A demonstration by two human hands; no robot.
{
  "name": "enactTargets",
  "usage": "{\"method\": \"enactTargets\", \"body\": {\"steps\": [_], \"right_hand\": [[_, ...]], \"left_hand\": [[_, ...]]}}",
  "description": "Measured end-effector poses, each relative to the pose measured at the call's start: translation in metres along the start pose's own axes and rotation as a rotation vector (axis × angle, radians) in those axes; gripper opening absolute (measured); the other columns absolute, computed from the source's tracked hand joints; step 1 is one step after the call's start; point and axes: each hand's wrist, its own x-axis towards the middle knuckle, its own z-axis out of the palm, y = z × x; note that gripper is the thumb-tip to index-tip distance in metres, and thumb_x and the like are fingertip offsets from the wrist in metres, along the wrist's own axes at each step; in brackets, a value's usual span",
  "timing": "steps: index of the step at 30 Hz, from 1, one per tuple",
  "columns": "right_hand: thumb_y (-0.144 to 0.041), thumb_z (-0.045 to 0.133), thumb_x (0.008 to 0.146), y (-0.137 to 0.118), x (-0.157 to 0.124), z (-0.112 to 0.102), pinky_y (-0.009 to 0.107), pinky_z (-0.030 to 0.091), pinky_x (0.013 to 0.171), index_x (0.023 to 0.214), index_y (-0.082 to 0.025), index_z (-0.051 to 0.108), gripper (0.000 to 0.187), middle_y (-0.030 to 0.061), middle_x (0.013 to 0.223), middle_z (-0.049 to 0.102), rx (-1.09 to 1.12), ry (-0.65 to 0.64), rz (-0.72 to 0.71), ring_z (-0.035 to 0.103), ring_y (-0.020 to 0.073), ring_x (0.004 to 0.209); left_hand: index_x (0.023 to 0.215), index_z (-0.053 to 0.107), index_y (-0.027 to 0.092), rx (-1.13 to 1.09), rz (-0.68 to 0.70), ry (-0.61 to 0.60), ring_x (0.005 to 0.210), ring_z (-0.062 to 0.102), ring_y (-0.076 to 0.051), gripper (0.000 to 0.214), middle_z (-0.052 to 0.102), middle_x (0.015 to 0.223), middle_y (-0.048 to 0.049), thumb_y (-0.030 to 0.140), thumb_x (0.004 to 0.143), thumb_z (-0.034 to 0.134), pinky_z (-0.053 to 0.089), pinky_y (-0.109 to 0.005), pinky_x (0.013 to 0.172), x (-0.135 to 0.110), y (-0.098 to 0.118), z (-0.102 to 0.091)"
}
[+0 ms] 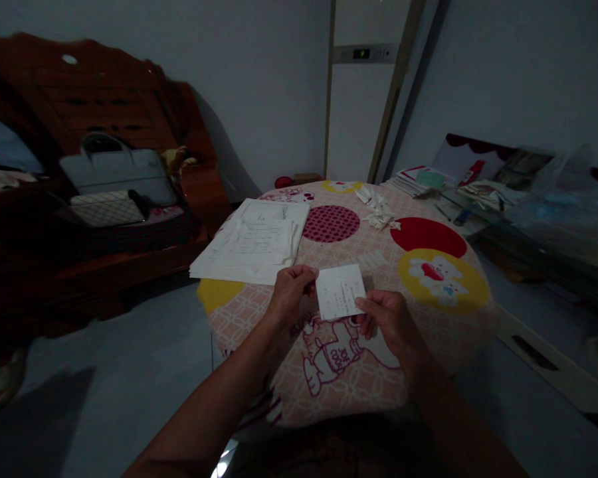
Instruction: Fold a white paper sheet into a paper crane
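A small white sheet of paper [339,291] with lines of writing is held a little above the round table, between my two hands. My left hand [295,287] pinches its upper left corner, fingers closed. At the lower right edge, my right hand [383,312] grips it with the thumb on top and the fingers curled beneath. Left of the hands lies a stack of written papers [259,242], with smaller sheets on top of larger ones. Beyond the held sheet, several thin white paper strips [371,259] lie on the cloth, and a heap of crumpled paper scraps [379,216] sits farther back.
A patterned cloth [349,392] covers the table. To the right, a glass-topped side table [498,222] bears papers and a plastic bag [553,192]. On the left, a wooden bench [104,86] holds bags [119,172]. A tall white cabinet-like unit [359,113] stands behind.
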Motion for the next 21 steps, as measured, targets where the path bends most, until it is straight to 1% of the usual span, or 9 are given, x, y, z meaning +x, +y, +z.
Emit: {"method": "enactTargets", "body": {"steps": [3, 5, 7, 9, 11, 15, 17, 19, 21], "right_hand": [[-0.038, 0.066, 0.074, -0.001, 0.001, -0.004, 0.020, 0.038, 0.032, 0.057, -0.016, 0.060, 0.028, -0.0007, 0.045, 0.059, -0.035, -0.008, 0.012, 0.050, 0.0096, 0.032], [-0.038, 0.067, 0.072, -0.003, 0.003, -0.006, 0.019, 0.037, 0.031, 0.056, -0.016, 0.060, 0.028, -0.0010, 0.043, 0.058, -0.070, -0.031, 0.029, 0.049, 0.0094, 0.030], [-0.039, 0.068, 0.070, -0.005, 0.006, -0.007, 0.019, 0.036, 0.030, 0.056, -0.016, 0.060, 0.027, -0.0007, 0.044, 0.059, -0.099, -0.065, 0.049, 0.050, 0.0100, 0.031], [-0.040, 0.069, 0.068, -0.009, 0.008, -0.008, 0.019, 0.035, 0.029, 0.056, -0.016, 0.059, 0.028, -0.0005, 0.045, 0.060, -0.121, -0.091, 0.055, 0.051, 0.0103, 0.031], [-0.041, 0.069, 0.069, -0.013, 0.009, -0.007, 0.019, 0.036, 0.030, 0.056, -0.017, 0.058, 0.029, -0.0007, 0.045, 0.060, -0.121, -0.099, 0.044, 0.051, 0.0102, 0.032], [-0.041, 0.069, 0.070, -0.021, 0.010, -0.010, 0.019, 0.036, 0.031, 0.056, -0.018, 0.057, 0.030, -0.0015, 0.045, 0.060, -0.123, -0.076, 0.046, 0.051, 0.0097, 0.032], [-0.040, 0.068, 0.072, -0.024, 0.011, -0.014, 0.019, 0.035, 0.030, 0.056, -0.017, 0.057, 0.030, -0.0016, 0.043, 0.059, -0.149, -0.072, 0.057, 0.050, 0.0092, 0.031], [-0.040, 0.067, 0.073, -0.024, 0.014, -0.018, 0.019, 0.035, 0.031, 0.056, -0.017, 0.058, 0.030, -0.0012, 0.043, 0.059, -0.162, -0.097, 0.063, 0.050, 0.0094, 0.031], [-0.041, 0.067, 0.072, -0.022, 0.015, -0.021, 0.020, 0.036, 0.031, 0.057, -0.017, 0.060, 0.030, -0.0006, 0.044, 0.060, -0.157, -0.123, 0.069, 0.051, 0.0100, 0.031]], "left_hand": [[0.064, 0.063, 0.012, 0.042, -0.026, -0.077, 0.049, 0.051, -0.009, 0.028, 0.057, 0.055, 0.0008, 0.038, 0.071, 0.071, 0.041, -0.021, 0.049, 0.000, 0.008, 0.000], [0.068, 0.067, 0.012, 0.120, -0.067, -0.170, 0.054, 0.056, -0.011, 0.031, 0.062, 0.061, -0.0014, 0.043, 0.071, 0.071, 0.043, -0.022, 0.052, 0.001, 0.014, 0.000], [0.070, 0.069, 0.010, 0.236, -0.126, -0.274, 0.055, 0.057, -0.012, 0.030, 0.065, 0.063, -0.0032, 0.039, 0.065, 0.076, 0.042, -0.022, 0.052, 0.002, 0.017, 0.001], [0.069, 0.070, 0.009, 0.327, -0.177, -0.344, 0.053, 0.057, -0.012, 0.028, 0.067, 0.063, -0.0048, 0.033, 0.059, 0.080, 0.040, -0.022, 0.051, 0.003, 0.017, 0.002], [0.070, 0.071, 0.008, 0.355, -0.190, -0.353, 0.052, 0.057, -0.012, 0.027, 0.068, 0.063, -0.0057, 0.031, 0.058, 0.080, 0.039, -0.022, 0.050, 0.004, 0.016, 0.004], [0.064, 0.069, 0.009, 0.397, -0.157, -0.321, 0.043, 0.048, -0.007, 0.024, 0.062, 0.054, -0.0016, 0.031, 0.062, 0.078, 0.034, -0.020, 0.044, 0.001, 0.016, 0.005], [0.063, 0.068, 0.009, 0.406, -0.163, -0.347, 0.042, 0.046, -0.006, 0.024, 0.061, 0.053, -0.0006, 0.032, 0.065, 0.076, 0.032, -0.019, 0.043, -0.001, 0.016, 0.004], [0.066, 0.069, 0.010, 0.394, -0.186, -0.385, 0.043, 0.047, -0.006, 0.025, 0.062, 0.055, -0.0008, 0.034, 0.067, 0.074, 0.034, -0.019, 0.043, -0.002, 0.016, 0.002], [0.064, 0.066, 0.011, 0.378, -0.193, -0.374, 0.042, 0.045, -0.006, 0.026, 0.059, 0.052, 0.0007, 0.035, 0.066, 0.074, 0.033, -0.019, 0.042, -0.001, 0.015, -0.001]]}}
